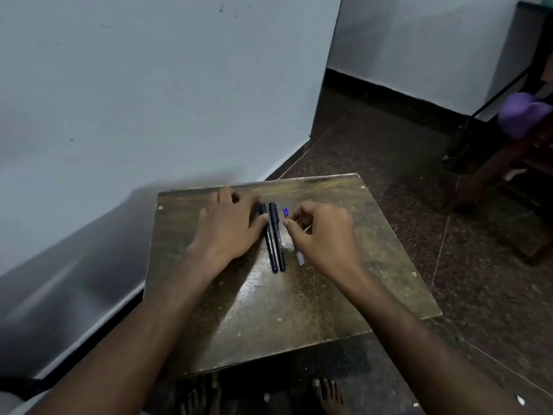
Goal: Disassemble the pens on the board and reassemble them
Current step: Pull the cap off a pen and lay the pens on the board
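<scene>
You have one worn wooden board [299, 295] in front of you, and everything here is counted from it. Three pens lie on its far half: two dark capped pens side by side, the first [267, 235] nearer the board's left edge and the second [276, 236] just to its right, then one pen with a blue tip [286, 211], partly hidden under your right hand. Two hands are over the board, your left [229, 226] and your right [323, 235]. Below the board's near edge you can count two bare feet, one [197, 398] and another [330, 396]
</scene>
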Demonstrator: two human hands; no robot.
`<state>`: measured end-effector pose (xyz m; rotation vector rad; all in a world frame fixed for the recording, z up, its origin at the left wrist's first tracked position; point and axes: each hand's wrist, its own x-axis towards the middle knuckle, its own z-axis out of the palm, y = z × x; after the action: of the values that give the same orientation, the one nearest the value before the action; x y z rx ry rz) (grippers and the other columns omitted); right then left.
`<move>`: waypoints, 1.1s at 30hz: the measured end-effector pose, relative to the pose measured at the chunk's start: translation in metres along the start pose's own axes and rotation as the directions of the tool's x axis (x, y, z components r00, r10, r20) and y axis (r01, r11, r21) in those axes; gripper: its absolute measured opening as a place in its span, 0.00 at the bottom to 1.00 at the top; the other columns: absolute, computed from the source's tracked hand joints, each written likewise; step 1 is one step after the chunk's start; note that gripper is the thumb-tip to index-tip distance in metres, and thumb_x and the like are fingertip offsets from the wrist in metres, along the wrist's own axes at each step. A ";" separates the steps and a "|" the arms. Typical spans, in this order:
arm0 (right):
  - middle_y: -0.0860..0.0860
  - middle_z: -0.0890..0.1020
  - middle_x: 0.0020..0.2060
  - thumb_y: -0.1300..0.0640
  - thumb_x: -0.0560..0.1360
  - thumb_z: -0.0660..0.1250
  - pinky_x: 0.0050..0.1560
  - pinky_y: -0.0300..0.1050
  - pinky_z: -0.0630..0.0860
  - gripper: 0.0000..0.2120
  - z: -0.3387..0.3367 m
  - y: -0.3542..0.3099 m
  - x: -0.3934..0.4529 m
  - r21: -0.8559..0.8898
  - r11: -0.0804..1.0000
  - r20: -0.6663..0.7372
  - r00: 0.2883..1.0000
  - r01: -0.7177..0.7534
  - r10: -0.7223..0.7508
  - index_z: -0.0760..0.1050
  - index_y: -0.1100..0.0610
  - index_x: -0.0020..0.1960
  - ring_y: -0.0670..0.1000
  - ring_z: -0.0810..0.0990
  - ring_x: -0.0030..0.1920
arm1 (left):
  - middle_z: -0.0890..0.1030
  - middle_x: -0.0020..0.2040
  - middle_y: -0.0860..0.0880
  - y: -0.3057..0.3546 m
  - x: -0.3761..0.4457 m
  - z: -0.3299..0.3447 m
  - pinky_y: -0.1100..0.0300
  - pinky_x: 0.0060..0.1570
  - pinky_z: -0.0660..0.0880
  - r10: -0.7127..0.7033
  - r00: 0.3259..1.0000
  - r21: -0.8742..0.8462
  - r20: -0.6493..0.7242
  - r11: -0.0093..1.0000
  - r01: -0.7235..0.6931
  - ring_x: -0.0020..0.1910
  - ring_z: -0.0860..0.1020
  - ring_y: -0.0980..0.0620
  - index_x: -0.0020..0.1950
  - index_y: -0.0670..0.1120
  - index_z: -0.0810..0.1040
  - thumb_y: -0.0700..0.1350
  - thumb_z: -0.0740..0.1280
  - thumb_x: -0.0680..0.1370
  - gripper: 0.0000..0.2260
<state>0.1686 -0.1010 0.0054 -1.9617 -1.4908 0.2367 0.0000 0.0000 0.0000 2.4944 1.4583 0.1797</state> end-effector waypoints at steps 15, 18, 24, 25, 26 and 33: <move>0.41 0.84 0.33 0.48 0.78 0.78 0.31 0.26 0.72 0.06 0.017 -0.010 0.004 -0.013 1.000 0.162 0.987 -0.010 0.012 0.86 0.50 0.50 0.35 0.80 0.31 | 0.77 0.63 0.47 -0.007 0.000 -0.004 0.54 0.58 0.78 -0.079 0.991 -0.234 0.107 0.967 0.102 0.57 0.79 0.49 0.65 0.49 0.81 0.58 0.79 0.77 0.21; 0.43 0.86 0.33 0.50 0.76 0.80 0.35 0.24 0.74 0.07 0.024 -0.016 -0.001 -0.001 1.000 0.223 0.975 0.018 -0.017 0.87 0.52 0.50 0.33 0.80 0.30 | 0.84 0.54 0.50 -0.013 0.001 -0.006 0.62 0.50 0.78 -0.110 0.986 -0.294 0.127 0.945 0.143 0.49 0.82 0.54 0.59 0.48 0.83 0.53 0.82 0.75 0.18; 0.44 0.87 0.37 0.49 0.74 0.81 0.45 0.38 0.84 0.10 0.031 -0.026 -0.009 -0.076 0.995 0.240 0.970 0.058 -0.039 0.87 0.51 0.52 0.41 0.85 0.38 | 0.83 0.44 0.56 -0.018 0.002 -0.004 0.72 0.39 0.71 -0.128 0.984 -0.341 0.125 0.926 0.164 0.41 0.79 0.62 0.53 0.50 0.84 0.49 0.82 0.75 0.11; 0.45 0.87 0.37 0.49 0.74 0.81 0.44 0.38 0.84 0.09 0.032 -0.028 -0.009 -0.073 0.996 0.238 0.970 0.059 -0.040 0.87 0.51 0.51 0.41 0.85 0.38 | 0.83 0.44 0.55 -0.018 0.002 -0.004 0.70 0.41 0.72 -0.132 0.984 -0.346 0.116 0.924 0.164 0.41 0.80 0.61 0.51 0.50 0.85 0.48 0.81 0.76 0.08; 0.45 0.87 0.37 0.49 0.74 0.82 0.44 0.39 0.84 0.09 0.032 -0.030 -0.010 -0.065 0.996 0.237 0.970 0.062 -0.045 0.87 0.51 0.51 0.42 0.85 0.38 | 0.84 0.43 0.56 -0.018 0.002 -0.004 0.70 0.41 0.73 -0.136 0.985 -0.352 0.108 0.921 0.166 0.41 0.80 0.62 0.49 0.50 0.86 0.47 0.80 0.77 0.05; 0.53 0.87 0.33 0.57 0.73 0.78 0.44 0.52 0.85 0.06 0.034 -0.047 -0.014 0.011 0.999 0.207 0.978 0.038 -0.040 0.86 0.60 0.44 0.51 0.86 0.36 | 0.86 0.34 0.59 -0.029 0.000 -0.014 0.73 0.32 0.71 -0.134 0.987 -0.439 0.093 0.884 0.162 0.33 0.81 0.68 0.41 0.53 0.89 0.51 0.80 0.77 0.06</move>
<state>0.1094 -0.0944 0.0036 -1.9481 -1.6550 0.4403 -0.0274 0.0152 0.0059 1.9972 1.3892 0.3622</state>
